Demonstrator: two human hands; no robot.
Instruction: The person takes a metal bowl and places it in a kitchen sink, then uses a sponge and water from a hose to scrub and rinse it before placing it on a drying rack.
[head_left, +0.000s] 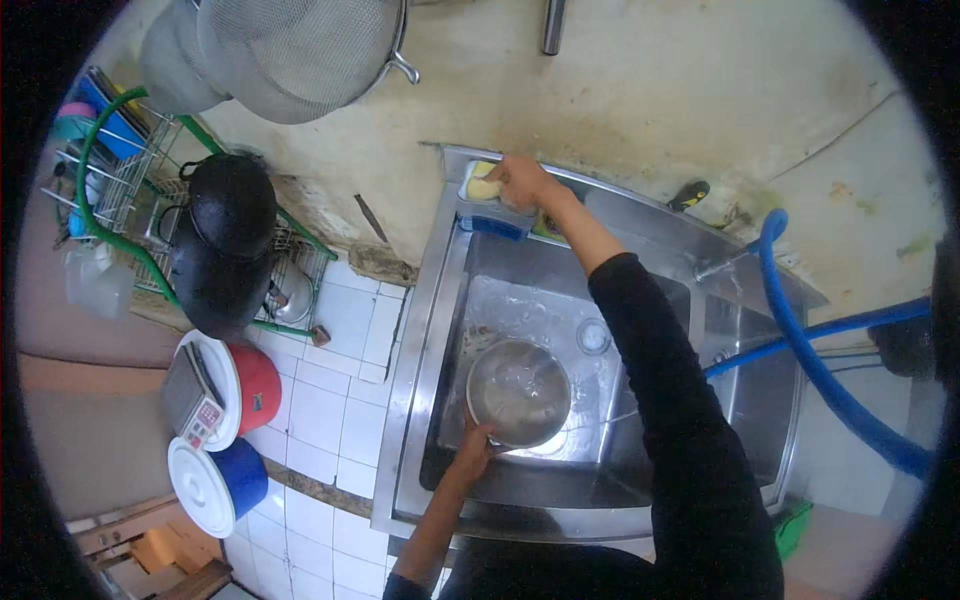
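A round metal bowl (519, 394) with some liquid in it is in the stainless steel sink (420, 360). My left hand (472, 452) grips the bowl's near left rim, thumb on the edge. At the sink's back left corner, a yellow sponge (481, 181) rests in a small pale container (466, 193). My right hand (523, 184) has its fingers on the sponge's right side and seems to grip it; the underside of that grasp is hidden. A blue brush-like item (492, 227) sits just below the container. Partly behind my right forearm is a yellow-green item (547, 227).
A blue hose (787, 315) runs from the tap (727, 260) over the sink's right side. Mesh strainers (300, 60) hang at upper left. Black woks (225, 240) stand against a green-framed rack (154, 255). Lidded red (259, 386) and blue (244, 476) buckets are at left.
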